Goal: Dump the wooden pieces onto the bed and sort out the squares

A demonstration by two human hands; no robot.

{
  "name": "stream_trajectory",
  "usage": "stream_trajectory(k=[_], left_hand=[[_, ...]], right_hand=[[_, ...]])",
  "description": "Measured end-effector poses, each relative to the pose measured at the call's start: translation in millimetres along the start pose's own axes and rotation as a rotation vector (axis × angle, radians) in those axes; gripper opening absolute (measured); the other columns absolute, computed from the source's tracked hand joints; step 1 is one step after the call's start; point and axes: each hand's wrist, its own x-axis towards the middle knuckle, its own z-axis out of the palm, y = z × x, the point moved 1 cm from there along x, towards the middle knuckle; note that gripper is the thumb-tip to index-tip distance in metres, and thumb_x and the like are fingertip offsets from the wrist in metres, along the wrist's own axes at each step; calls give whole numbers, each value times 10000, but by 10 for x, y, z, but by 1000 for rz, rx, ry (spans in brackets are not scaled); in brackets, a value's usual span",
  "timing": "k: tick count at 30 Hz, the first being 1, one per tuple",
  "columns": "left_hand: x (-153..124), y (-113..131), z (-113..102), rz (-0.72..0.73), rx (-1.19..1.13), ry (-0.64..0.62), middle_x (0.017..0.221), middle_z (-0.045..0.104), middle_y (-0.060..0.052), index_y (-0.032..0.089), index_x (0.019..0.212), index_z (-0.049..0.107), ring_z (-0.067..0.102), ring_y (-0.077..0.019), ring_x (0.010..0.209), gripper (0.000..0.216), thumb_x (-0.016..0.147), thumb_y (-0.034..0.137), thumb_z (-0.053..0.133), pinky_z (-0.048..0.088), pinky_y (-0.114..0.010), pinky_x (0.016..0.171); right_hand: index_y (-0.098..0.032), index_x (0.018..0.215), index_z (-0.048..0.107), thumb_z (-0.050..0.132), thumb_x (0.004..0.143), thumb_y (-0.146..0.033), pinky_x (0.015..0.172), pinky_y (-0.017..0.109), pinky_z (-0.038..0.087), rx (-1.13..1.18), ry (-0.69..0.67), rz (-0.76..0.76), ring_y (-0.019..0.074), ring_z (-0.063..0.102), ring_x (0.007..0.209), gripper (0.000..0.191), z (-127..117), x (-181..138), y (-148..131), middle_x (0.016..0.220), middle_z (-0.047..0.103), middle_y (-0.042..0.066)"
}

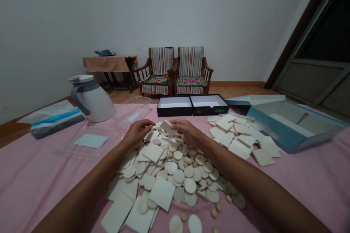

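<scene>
Square piece (166, 127): pale cream, flat, thin-edged, tilted at the far end of the pile (179, 176)
Right hand (187, 130): fingers pinching that square piece
Left hand (140, 131): fingers curled at the pile's far left; whether they grip anything, I cannot tell
Pile: off-white discs (190, 185) and squares (162, 193) (small beige nubs (214, 213) among them), loosely heaped on pink cloth (41, 182)

Matt wooden discs (190, 185), smooth matt tiles (162, 193), clear plastic tray (137, 106)

Head-worn view, facing forward and down, over pink cloth (30, 178)
</scene>
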Motion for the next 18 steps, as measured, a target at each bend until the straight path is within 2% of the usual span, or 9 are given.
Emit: stream_trajectory(k=[3,6,9,11,14,16,18], left_hand=[[-39,-13,40,-11,17,32,923,742,-61,170,913,707,676,-233,866,397,810,484,487,504,-320,799],[-92,-28,61,-14,41,56,956,740,-66,177,928,704,676,-238,893,393,809,486,492,503,-328,821],[-129,-65,75,-8,69,74,991,737,-68,194,951,700,671,-246,924,374,793,473,507,502,-342,844],[-136,-94,89,0,90,82,993,735,-64,208,953,700,666,-249,938,355,778,452,511,501,-350,857],[-133,-120,114,17,121,87,989,732,-64,217,935,706,657,-253,944,334,749,425,522,493,-360,880],[-135,-125,127,27,140,92,1014,726,-75,212,941,709,647,-263,963,340,738,417,530,477,-378,910],[-141,-130,135,35,154,95,1035,719,-85,204,953,711,638,-273,982,352,735,414,531,466,-393,926]], right_hand=[[-156,993,671,582,769,-344,800,294,458,-36,28,-39,178,626,892,306,-106,-25,-67,976,705,57],[-162,994,654,612,761,-337,814,305,460,-314,177,-104,178,625,893,295,-438,-124,-63,997,697,64],[-170,967,653,630,743,-287,829,325,452,-763,446,-101,194,612,899,254,-961,-336,-6,997,685,81],[-161,1013,642,629,743,-295,847,371,438,-1043,664,-21,234,595,943,302,-1299,-508,34,1024,664,106],[-140,1143,603,603,775,-324,890,470,398,-1310,919,40,322,540,1076,411,-1575,-702,72,1152,611,165],[-134,1189,586,589,795,-320,917,481,384,-1335,931,-33,336,509,1143,436,-1548,-734,94,1231,581,177],[-142,1131,627,564,821,-301,910,414,410,-1246,748,-107,282,560,1094,354,-1378,-683,127,1176,631,147]])
